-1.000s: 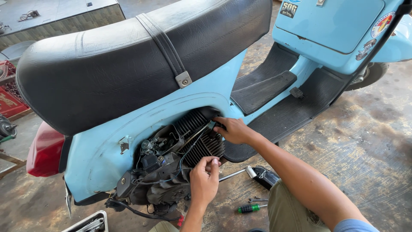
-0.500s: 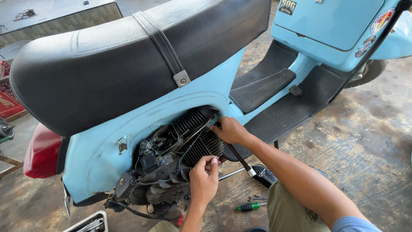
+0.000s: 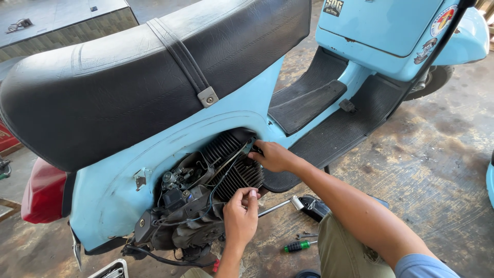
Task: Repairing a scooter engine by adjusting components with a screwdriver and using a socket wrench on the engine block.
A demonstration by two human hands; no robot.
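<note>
Nearest, the left hand (image 3: 241, 216) pinches a thin dark cable (image 3: 220, 181) just below the finned engine cylinder (image 3: 231, 164). Farther in, the right hand (image 3: 272, 156) presses curled fingers to the cylinder's upper edge — whether it grips anything, I cannot tell. Behind rises the light-blue scooter (image 3: 360, 31), with a green-handled screwdriver (image 3: 298, 246) on the floor.

I see bright, even daylight across the frame, strongest on the concrete floor (image 3: 437, 170) toward the right edge, where it washes pale. The black seat (image 3: 128, 87) carries a soft sheen, and the engine (image 3: 200, 195) recess sits in shadow. Focus is sharp throughout, with wide-angle stretching at the corners.
</note>
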